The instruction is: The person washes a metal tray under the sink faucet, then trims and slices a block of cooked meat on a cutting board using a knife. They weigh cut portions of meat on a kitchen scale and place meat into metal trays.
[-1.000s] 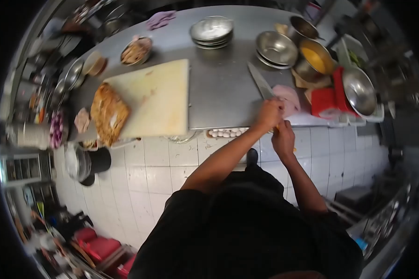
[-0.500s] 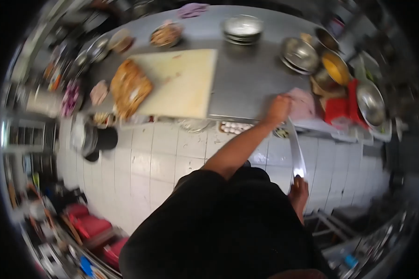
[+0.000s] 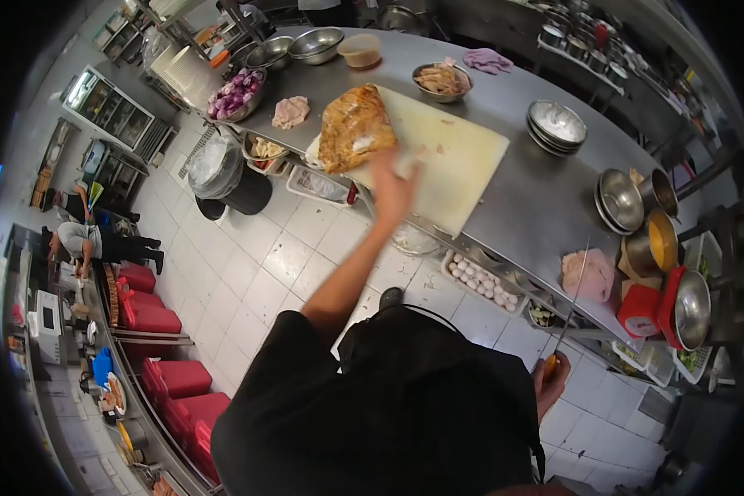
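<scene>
My left hand (image 3: 395,186) reaches over the near edge of the white cutting board (image 3: 463,157), fingers spread, just beside a large browned piece of meat (image 3: 357,128). Nothing is in it. Low at the right, my right hand (image 3: 550,382) is closed on the orange-brown handle of a long knife (image 3: 572,310), whose blade points up past the table edge. A pink cloth-like piece (image 3: 588,276) lies on the steel table behind the blade. A small pale piece of meat (image 3: 290,112) rests left of the browned one.
Stacked metal bowls (image 3: 557,126), a bowl of meat strips (image 3: 443,81) and a bowl of purple onions (image 3: 237,94) stand on the table (image 3: 521,202). A red scale-like object (image 3: 639,310) is at the right. Eggs (image 3: 482,279) sit below the edge. Two people (image 3: 87,240) are far left.
The view has turned leftward. My left hand has left the pink piece and moved to the browned meat, opening. My right hand still holds the knife, its blade now pointing up.
</scene>
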Tool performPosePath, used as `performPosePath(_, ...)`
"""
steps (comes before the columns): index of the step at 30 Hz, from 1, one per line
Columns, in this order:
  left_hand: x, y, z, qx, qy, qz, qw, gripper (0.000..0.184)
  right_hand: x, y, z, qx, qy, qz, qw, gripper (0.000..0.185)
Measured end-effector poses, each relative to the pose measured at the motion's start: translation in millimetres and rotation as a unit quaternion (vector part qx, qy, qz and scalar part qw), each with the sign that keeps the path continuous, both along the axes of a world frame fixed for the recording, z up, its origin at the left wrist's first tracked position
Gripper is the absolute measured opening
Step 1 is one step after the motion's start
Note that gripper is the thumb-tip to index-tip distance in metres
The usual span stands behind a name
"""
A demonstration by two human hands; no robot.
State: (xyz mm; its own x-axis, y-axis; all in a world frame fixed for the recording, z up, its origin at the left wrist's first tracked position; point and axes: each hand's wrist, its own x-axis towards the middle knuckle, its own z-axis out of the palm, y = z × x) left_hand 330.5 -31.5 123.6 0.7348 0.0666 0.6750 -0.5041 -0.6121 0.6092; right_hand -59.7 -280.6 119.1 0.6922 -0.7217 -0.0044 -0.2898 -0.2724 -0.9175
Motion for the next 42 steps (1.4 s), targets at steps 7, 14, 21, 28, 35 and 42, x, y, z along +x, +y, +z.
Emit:
performPosePath(7,132,178,16,-0.256,0.502,0.0,0.826,0.051,121,67,2,0.075,-0.031,0.077,0.994,0.032)
performPosePath(14,152,178,26,-0.235,0.622,-0.125,0.736,0.055,182,147,22,0.147,0.011,0.042,0.988,0.033)
performPosePath(21,122,166,27,-0.285,0.567,-0.13,0.762,0.044,163,167,22,0.152,0.064,0.01,0.986,0.032)
performPosePath(28,105,153,-13,-0.275,0.586,-0.209,0.733,0.035,166,169,20,0.141,0.05,0.002,0.989,0.029)
performPosePath(35,105,130,53,0.022,0.508,-0.384,0.771,0.064,172,154,22,0.135,0.079,0.026,0.987,0.028)
performPosePath(42,272,57,80,0.472,0.341,-0.368,0.725,0.105,149,162,32,0.188,0.125,0.019,0.974,0.029)
